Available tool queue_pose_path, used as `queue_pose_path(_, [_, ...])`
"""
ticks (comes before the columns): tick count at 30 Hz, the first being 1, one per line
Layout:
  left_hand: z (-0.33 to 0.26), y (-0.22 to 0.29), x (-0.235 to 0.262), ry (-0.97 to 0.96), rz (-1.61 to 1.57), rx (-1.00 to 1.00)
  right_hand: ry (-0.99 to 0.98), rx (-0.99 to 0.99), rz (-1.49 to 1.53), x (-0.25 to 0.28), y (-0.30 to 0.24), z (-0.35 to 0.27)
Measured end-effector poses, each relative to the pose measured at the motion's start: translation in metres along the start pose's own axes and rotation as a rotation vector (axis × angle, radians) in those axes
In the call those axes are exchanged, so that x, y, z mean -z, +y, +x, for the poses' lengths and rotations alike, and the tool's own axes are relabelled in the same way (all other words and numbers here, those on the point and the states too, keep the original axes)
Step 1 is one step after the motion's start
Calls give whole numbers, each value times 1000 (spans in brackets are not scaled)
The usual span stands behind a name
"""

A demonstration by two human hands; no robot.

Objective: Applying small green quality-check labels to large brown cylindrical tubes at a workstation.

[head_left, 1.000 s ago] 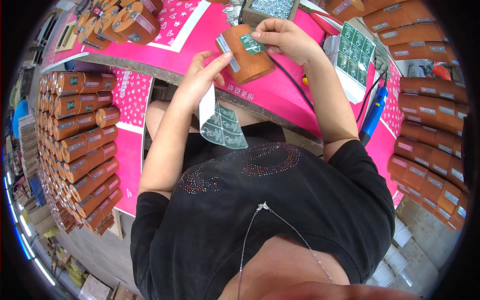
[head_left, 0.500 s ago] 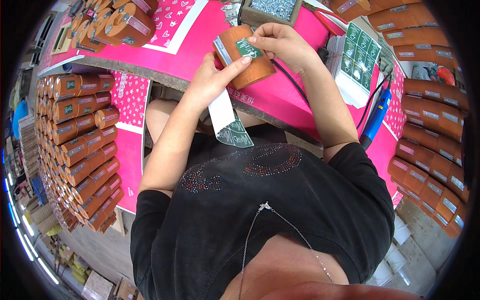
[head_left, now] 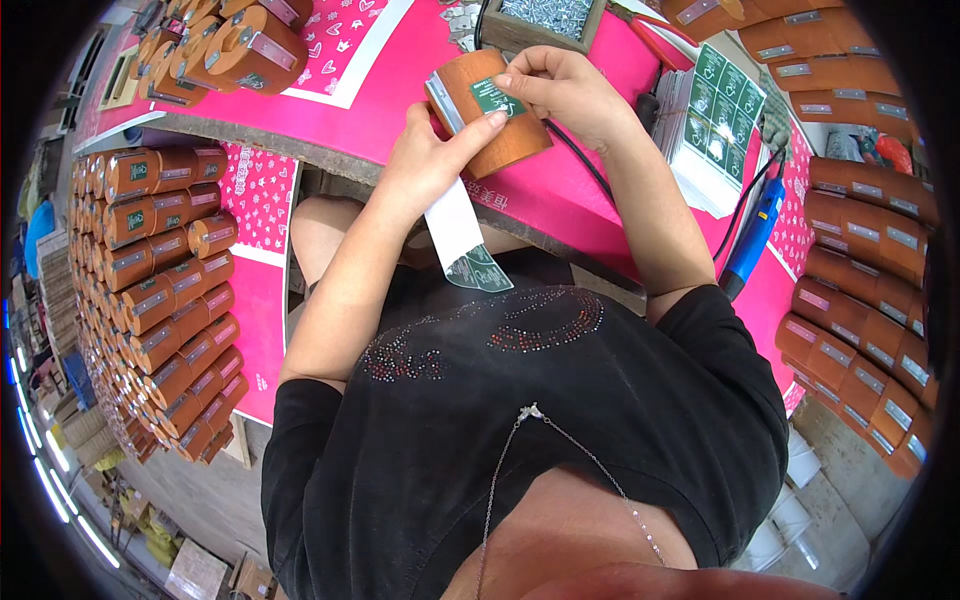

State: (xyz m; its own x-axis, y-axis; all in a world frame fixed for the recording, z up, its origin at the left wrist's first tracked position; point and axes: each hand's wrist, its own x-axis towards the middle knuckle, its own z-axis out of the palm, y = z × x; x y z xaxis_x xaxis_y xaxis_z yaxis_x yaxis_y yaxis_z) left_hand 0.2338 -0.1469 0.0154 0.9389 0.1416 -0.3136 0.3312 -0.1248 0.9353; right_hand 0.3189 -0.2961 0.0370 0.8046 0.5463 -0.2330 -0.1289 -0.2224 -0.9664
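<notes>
Above the table's near edge, a brown wooden cylinder (head_left: 512,148) with a metal strip along its side is between my two hands. My left hand (head_left: 432,150) is closed round its near left side, thumb pressing the lower edge of a green label (head_left: 490,97) on the wood. A curled strip of label sheet (head_left: 455,225), white on the back and green on the front, hangs down from that same hand. My right hand (head_left: 560,88) pinches at the label's upper right corner with thumb and forefinger.
A stack of green label sheets (head_left: 722,120) lies right, beside a blue-handled tool (head_left: 752,235) and red-handled pliers (head_left: 664,45). A wooden box of screws (head_left: 545,22) stands behind my hands. Piled cylinders (head_left: 165,290) rise left, and more rows (head_left: 865,245) stand right.
Both hands keep nearly the same place on the cylinder and label. The hanging strip has swung slightly to the right and curled more.
</notes>
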Motion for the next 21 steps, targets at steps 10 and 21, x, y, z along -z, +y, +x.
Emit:
queue_pose_path(10, [1,-5,-1,10,4,7,27,26,-72,-2,2,1])
queue_pose_path(21, [0,-1,-1,5,-35,10,203,186,-208,-3,23,10])
